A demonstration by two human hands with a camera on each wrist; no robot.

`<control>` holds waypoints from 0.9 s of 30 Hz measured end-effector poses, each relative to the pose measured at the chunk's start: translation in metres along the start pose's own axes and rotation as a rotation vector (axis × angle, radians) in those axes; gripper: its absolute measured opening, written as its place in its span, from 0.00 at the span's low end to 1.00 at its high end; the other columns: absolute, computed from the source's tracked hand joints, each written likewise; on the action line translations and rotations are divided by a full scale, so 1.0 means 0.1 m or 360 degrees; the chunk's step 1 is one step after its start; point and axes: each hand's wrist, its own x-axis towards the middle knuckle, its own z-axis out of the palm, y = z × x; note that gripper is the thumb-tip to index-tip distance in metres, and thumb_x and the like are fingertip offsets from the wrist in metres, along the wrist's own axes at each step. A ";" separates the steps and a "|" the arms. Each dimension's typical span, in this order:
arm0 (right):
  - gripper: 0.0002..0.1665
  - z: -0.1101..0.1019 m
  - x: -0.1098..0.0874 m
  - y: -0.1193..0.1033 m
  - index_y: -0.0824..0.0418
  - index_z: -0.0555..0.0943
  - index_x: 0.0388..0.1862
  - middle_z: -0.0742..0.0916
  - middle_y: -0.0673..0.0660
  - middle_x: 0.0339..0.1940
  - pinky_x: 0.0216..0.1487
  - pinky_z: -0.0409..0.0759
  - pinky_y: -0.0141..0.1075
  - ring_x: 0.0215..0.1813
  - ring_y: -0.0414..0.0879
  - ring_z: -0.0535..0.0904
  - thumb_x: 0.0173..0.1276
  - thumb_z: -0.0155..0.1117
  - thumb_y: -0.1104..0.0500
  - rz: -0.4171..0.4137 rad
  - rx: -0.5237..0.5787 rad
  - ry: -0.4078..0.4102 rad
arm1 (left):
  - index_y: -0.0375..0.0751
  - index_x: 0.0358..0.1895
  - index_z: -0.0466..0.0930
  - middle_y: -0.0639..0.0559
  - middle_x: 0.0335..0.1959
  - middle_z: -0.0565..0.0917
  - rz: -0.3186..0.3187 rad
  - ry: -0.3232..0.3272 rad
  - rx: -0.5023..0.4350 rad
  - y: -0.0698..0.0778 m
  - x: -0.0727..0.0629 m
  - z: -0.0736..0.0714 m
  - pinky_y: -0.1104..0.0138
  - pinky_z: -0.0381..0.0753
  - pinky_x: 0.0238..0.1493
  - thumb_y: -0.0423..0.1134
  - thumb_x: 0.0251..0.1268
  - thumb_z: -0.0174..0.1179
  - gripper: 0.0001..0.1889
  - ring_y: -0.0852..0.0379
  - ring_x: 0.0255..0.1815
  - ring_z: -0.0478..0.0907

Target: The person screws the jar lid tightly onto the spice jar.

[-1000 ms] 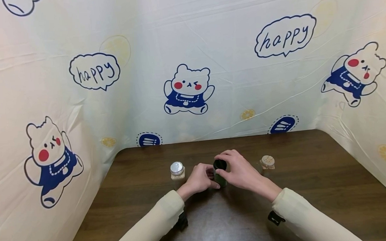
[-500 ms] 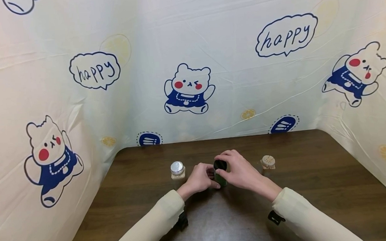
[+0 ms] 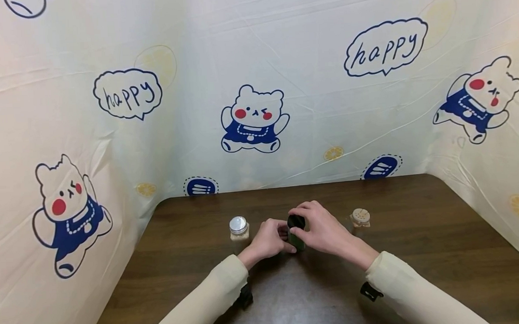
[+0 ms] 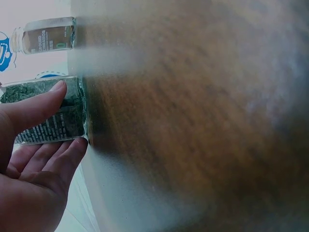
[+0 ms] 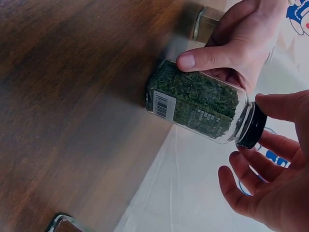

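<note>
A glass spice jar of dried green herbs [image 5: 193, 104] stands upright on the table between both hands. My left hand [image 3: 267, 240] grips its body low down, thumb on the near side and fingers on the other, clear in the left wrist view. The jar's black lid [image 5: 254, 126] is on its neck. With thumb and index finger, my right hand [image 3: 325, 229] pinches that lid from above; the other fingers are bent and apart from the jar in the right wrist view.
To the left stands a glass jar with a silver lid [image 3: 238, 225] and tan contents. A jar with a pale perforated top [image 3: 360, 216] is on the right. Behind the brown wooden table [image 3: 195, 281] hangs a printed white curtain [image 3: 309, 106].
</note>
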 end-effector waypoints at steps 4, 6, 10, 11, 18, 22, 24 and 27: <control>0.23 -0.01 0.00 0.00 0.60 0.86 0.61 0.85 0.57 0.58 0.56 0.83 0.50 0.61 0.54 0.78 0.69 0.77 0.57 -0.0013 -0.0003 0.0011 | 0.45 0.50 0.91 0.55 0.44 0.91 0.0007 0.0000 0.0000 0.00 0.00 0.00 0.64 0.87 0.50 0.30 0.49 0.84 0.22 0.58 0.48 0.88; 0.25 -0.02 -0.01 0.01 0.60 0.85 0.62 0.85 0.58 0.59 0.57 0.82 0.51 0.62 0.55 0.78 0.69 0.78 0.56 -0.0016 0.0000 0.0008 | 0.46 0.51 0.91 0.56 0.44 0.91 0.0009 0.0001 0.0002 0.00 0.00 0.00 0.65 0.86 0.50 0.30 0.49 0.84 0.23 0.58 0.48 0.88; 0.30 -0.04 -0.03 0.04 0.59 0.82 0.67 0.83 0.59 0.64 0.63 0.79 0.54 0.67 0.57 0.76 0.69 0.78 0.55 -0.0001 0.0055 -0.0018 | 0.45 0.50 0.91 0.56 0.43 0.91 0.0017 0.0006 0.0005 0.00 0.00 0.00 0.65 0.87 0.49 0.29 0.48 0.84 0.23 0.58 0.47 0.88; 0.31 -0.04 -0.04 0.05 0.59 0.81 0.69 0.83 0.59 0.65 0.64 0.78 0.55 0.68 0.57 0.75 0.69 0.77 0.56 -0.0002 0.0081 -0.0021 | 0.45 0.50 0.91 0.56 0.43 0.91 0.0018 0.0008 0.0006 0.00 0.00 0.00 0.65 0.87 0.49 0.29 0.48 0.84 0.23 0.58 0.47 0.88; 0.32 -0.08 -0.07 0.11 0.60 0.78 0.72 0.82 0.57 0.69 0.68 0.73 0.59 0.73 0.57 0.71 0.70 0.73 0.63 -0.0060 0.0283 -0.0031 | 0.46 0.49 0.91 0.58 0.42 0.90 0.0016 0.0018 0.0035 0.01 -0.01 -0.01 0.63 0.86 0.49 0.30 0.47 0.85 0.23 0.60 0.45 0.87; 0.31 -0.10 -0.08 0.12 0.60 0.77 0.73 0.82 0.56 0.69 0.67 0.74 0.60 0.73 0.57 0.70 0.71 0.71 0.66 -0.0079 0.0333 -0.0043 | 0.46 0.50 0.91 0.57 0.42 0.91 0.0025 0.0014 0.0015 0.02 -0.02 -0.01 0.63 0.86 0.50 0.29 0.47 0.85 0.23 0.59 0.46 0.87; 0.31 -0.10 -0.09 0.12 0.60 0.77 0.73 0.82 0.56 0.69 0.66 0.74 0.60 0.72 0.57 0.70 0.72 0.69 0.67 -0.0075 0.0345 -0.0051 | 0.45 0.50 0.91 0.57 0.42 0.91 0.0029 0.0013 0.0004 0.02 -0.03 0.00 0.63 0.86 0.50 0.29 0.47 0.85 0.23 0.59 0.46 0.88; 0.30 -0.11 -0.09 0.11 0.60 0.78 0.72 0.81 0.56 0.69 0.64 0.75 0.60 0.72 0.56 0.70 0.72 0.68 0.68 -0.0068 0.0376 -0.0062 | 0.45 0.50 0.91 0.57 0.43 0.91 0.0032 0.0011 -0.0009 0.02 -0.03 0.00 0.63 0.86 0.51 0.29 0.47 0.85 0.24 0.58 0.47 0.88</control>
